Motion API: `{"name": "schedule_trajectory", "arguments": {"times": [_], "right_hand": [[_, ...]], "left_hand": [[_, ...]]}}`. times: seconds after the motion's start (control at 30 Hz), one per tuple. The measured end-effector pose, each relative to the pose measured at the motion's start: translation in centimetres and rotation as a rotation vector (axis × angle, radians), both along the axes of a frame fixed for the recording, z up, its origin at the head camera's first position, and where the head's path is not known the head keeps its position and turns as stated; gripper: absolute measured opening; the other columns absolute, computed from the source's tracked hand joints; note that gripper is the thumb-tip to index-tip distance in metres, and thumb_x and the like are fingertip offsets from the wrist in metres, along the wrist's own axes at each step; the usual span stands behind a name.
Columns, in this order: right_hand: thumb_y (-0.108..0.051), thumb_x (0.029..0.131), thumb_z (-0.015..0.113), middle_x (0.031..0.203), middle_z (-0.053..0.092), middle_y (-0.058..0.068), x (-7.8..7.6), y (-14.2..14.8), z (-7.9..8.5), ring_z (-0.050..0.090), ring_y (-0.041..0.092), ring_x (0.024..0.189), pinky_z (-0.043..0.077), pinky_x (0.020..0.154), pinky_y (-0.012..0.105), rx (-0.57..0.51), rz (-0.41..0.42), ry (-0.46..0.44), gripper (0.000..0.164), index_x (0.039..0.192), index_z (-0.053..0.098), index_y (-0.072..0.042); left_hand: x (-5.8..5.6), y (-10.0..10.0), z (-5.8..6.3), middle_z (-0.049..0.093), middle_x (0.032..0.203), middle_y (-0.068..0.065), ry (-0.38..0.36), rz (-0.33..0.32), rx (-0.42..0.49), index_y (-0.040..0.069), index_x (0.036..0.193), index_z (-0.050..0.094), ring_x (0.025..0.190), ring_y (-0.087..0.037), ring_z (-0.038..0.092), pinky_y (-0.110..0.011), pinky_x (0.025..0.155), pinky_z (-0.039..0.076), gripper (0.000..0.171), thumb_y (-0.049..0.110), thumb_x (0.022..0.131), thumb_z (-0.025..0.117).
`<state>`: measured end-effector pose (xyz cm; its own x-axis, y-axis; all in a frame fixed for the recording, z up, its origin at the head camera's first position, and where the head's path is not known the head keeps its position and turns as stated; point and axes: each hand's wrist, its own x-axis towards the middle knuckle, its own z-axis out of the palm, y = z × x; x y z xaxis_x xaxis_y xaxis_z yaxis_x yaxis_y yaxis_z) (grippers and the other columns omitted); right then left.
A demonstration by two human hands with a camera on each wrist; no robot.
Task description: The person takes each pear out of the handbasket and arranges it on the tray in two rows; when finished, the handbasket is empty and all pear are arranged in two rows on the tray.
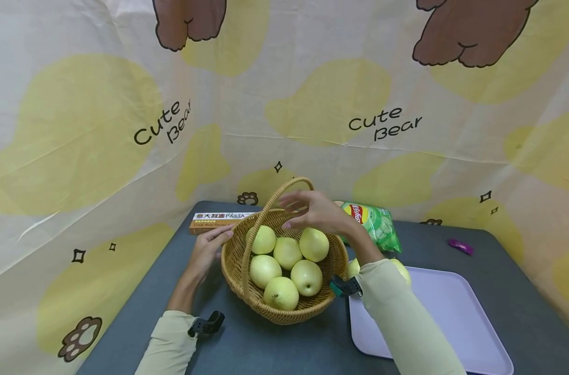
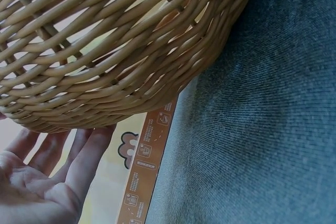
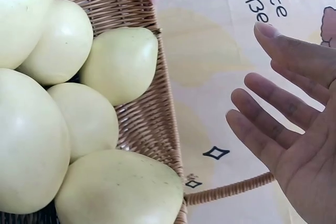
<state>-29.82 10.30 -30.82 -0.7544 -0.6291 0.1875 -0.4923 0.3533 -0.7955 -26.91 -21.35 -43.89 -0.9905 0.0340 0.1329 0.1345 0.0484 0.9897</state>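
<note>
A woven wicker basket (image 1: 230, 271) with an arched handle (image 1: 252, 245) stands on the table, holding several pale yellow-green pears (image 1: 281, 293). At its left side my left hand (image 1: 209, 250) touches the rim; in the left wrist view, its fingers (image 2: 92, 153) reach straight to the outside of the wicker wall. My right hand (image 1: 314, 211) hovers over the back of the basket beside the top of the handle. The right wrist view shows that hand (image 3: 299, 124) with fingers spread and nothing in them. Below it lie the pears (image 3: 118, 66).
A lilac tray (image 1: 453, 323) lies to the right, with pears (image 1: 400, 268) at its far-left corner partly hidden by my right forearm. Behind the basket are a pasta box (image 1: 209, 224) and a green chip bag (image 1: 378, 226). A small purple packet (image 1: 460, 247) sits far right.
</note>
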Motion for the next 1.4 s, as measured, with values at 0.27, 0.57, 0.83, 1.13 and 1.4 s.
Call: {"name": "schedule_trajectory", "arguments": {"times": [0.27,0.57,0.83,1.13,1.4], "right_hand": [[-0.015,0.09,0.087,0.149,0.061,0.016,-1.1,-1.1,-1.0,0.06,0.036,0.136,0.052,0.113,0.05,0.045,0.02,-0.078,0.062,0.145,0.06,-0.009],[-0.012,0.089,0.086,0.149,0.062,0.015,-2.1,-2.1,-2.2,0.06,0.036,0.137,0.053,0.112,0.045,0.088,0.055,-0.095,0.057,0.141,0.063,-0.007],[-0.016,0.091,0.087,0.15,0.06,0.013,-2.6,-3.1,-3.1,0.06,0.032,0.135,0.055,0.109,0.041,0.181,0.066,-0.111,0.057,0.142,0.064,-0.01],[-0.019,0.089,0.088,0.149,0.06,0.012,-3.2,-4.0,-4.2,0.062,0.032,0.132,0.057,0.105,0.04,0.245,0.084,-0.125,0.058,0.142,0.064,-0.011],[-0.017,0.09,0.088,0.145,0.06,0.005,-3.7,-5.1,-4.6,0.059,0.025,0.129,0.052,0.107,0.037,0.3,0.151,-0.096,0.054,0.14,0.067,-0.016]], "left_hand": [[-0.1,0.0,-0.1,0.058,0.15,-0.024,-0.006,-0.003,0.001,-0.001,0.148,0.059,0.109,-0.005,0.071,-0.032,0.082,0.066,0.048,0.028,0.109,0.061],[-0.1,0.0,0.1,0.058,0.15,-0.025,-0.013,-0.004,0.001,-0.001,0.148,0.059,0.109,-0.005,0.071,-0.031,0.083,0.066,0.048,0.027,0.109,0.061],[0.0,0.0,0.1,0.059,0.148,-0.025,-0.009,0.008,-0.001,-0.001,0.147,0.061,0.108,-0.005,0.071,-0.031,0.082,0.066,0.047,0.027,0.109,0.061],[-0.1,0.1,0.0,0.06,0.148,-0.024,-0.012,0.005,0.014,-0.001,0.146,0.061,0.108,-0.006,0.071,-0.032,0.082,0.066,0.047,0.026,0.109,0.062],[-0.1,0.1,0.1,0.061,0.147,-0.023,-0.008,0.001,0.022,-0.002,0.146,0.061,0.107,-0.007,0.072,-0.032,0.083,0.066,0.047,0.027,0.109,0.062]]}}
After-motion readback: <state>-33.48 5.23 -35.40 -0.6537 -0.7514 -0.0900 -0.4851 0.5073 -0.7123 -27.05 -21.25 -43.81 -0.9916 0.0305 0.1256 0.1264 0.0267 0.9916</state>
